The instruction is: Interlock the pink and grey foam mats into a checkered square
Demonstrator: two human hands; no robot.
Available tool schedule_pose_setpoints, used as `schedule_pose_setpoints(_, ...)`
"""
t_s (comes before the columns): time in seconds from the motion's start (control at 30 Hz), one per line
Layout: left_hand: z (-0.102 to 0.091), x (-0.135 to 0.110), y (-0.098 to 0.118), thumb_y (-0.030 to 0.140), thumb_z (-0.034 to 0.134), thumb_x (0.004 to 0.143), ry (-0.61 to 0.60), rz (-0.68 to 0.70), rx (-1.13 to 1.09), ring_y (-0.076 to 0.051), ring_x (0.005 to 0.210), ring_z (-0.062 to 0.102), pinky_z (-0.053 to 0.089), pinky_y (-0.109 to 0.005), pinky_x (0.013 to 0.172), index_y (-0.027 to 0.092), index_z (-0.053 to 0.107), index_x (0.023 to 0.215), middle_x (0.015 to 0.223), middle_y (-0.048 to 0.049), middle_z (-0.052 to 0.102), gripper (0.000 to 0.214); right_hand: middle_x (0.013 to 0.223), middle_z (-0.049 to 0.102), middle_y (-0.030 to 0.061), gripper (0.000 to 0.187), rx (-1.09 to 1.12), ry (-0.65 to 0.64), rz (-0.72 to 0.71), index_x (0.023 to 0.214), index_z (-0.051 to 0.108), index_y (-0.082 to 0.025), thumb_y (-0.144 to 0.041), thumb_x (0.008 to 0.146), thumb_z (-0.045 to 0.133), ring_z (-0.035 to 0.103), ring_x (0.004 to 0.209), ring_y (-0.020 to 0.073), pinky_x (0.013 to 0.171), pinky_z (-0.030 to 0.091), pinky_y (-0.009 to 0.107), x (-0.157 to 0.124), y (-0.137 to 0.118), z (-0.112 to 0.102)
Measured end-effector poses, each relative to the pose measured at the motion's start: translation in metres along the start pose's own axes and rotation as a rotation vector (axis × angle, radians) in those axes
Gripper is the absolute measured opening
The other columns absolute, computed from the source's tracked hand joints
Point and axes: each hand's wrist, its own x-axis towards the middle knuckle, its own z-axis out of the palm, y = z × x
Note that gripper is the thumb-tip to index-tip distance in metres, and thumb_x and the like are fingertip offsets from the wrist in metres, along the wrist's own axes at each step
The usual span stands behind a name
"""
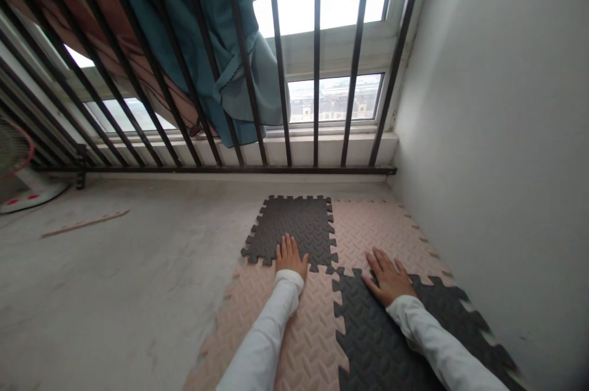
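Observation:
Four-square foam flooring lies in front of me in a checker of dark and pink puzzle mats. My left hand (291, 256) rests flat across the seam between the far dark foam mat (299, 219) and the near pink foam mat (308, 323), fingers stretched forward. On the right, my right hand (389, 274) lies spread over the seam of the far pink foam mat (368, 225) and the near dark foam mat (381, 329). Neither hand holds anything. The toothed edges meet along the middle, and the far dark mat's outer teeth show at its left and back.
A white wall (497, 133) rises along the right side. Dark metal railing (230, 170) crosses the back, before windows and a hanging blue curtain (248, 72). A fan base (32, 194) and a thin strip (85, 223) are on the grey floor (115, 293) at left.

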Motion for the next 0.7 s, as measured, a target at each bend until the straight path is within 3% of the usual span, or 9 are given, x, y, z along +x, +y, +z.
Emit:
schedule_pose_setpoints(0.17,-0.001,0.007,-0.03,0.044,0.026,0.081,-0.147,0.037,0.009,-0.025,0.128,0.016,0.019,-0.04,0.103,0.006,0.028,0.13,0.139,-0.0141,0.021,0.062,0.139,0.026,0.0068,0.062,0.001,0.0,-0.005,0.13,0.03,-0.022,-0.052,0.076,0.026,0.023,0.126,0.0201,0.101,0.017,0.048,0.0,0.002,0.002)
schedule_pose_setpoints(0.27,-0.003,0.006,-0.059,0.044,0.027,0.081,-0.003,-0.148,0.078,-0.029,0.128,0.018,0.019,-0.043,0.103,0.0,0.026,0.13,0.138,-0.0206,0.021,0.066,0.139,0.026,0.007,0.062,0.005,0.009,0.0,0.13,0.031,-0.022,-0.052,0.076,0.026,0.024,0.126,0.0202,0.101,0.018,0.048,0.001,0.003,0.005)
schedule_pose_setpoints(0.33,-0.003,0.004,-0.078,0.045,0.031,0.08,0.036,-0.194,0.124,-0.03,0.127,0.017,0.018,-0.044,0.103,-0.002,0.024,0.129,0.137,-0.023,0.019,0.068,0.139,0.026,0.007,0.062,0.004,0.014,0.001,0.129,0.032,-0.022,-0.052,0.076,0.026,0.024,0.126,0.0202,0.101,0.018,0.048,0.001,0.003,0.006)
schedule_pose_setpoints(0.53,-0.008,0.006,-0.108,0.042,0.032,0.08,-0.217,0.015,0.108,-0.023,0.129,0.012,0.02,-0.036,0.103,0.003,0.019,0.132,0.141,-0.0154,0.012,0.066,0.139,0.025,0.0059,0.062,0.01,-0.002,0.007,0.13,0.031,-0.022,-0.052,0.076,0.026,0.023,0.126,0.0196,0.101,0.017,0.047,0.003,0.002,0.003)
schedule_pose_setpoints(0.6,-0.008,0.0,-0.11,0.039,0.03,0.081,-0.179,0.024,0.106,-0.022,0.129,0.014,0.021,-0.034,0.103,0.004,0.019,0.132,0.141,-0.014,0.013,0.063,0.14,0.024,0.0062,0.062,0.009,-0.013,0.01,0.13,0.031,-0.022,-0.053,0.076,0.026,0.022,0.127,0.0195,0.101,0.017,0.047,0.003,0.002,0.002)
schedule_pose_setpoints(0.7,-0.002,-0.014,-0.107,0.041,0.029,0.081,-0.032,-0.113,0.119,-0.026,0.128,0.019,0.023,-0.038,0.102,0.001,0.025,0.13,0.139,-0.0178,0.019,0.063,0.14,0.023,0.0057,0.062,0.004,-0.029,0.003,0.131,0.029,-0.023,-0.053,0.076,0.025,0.021,0.127,0.019,0.102,0.017,0.047,0.001,0.005,0.004)
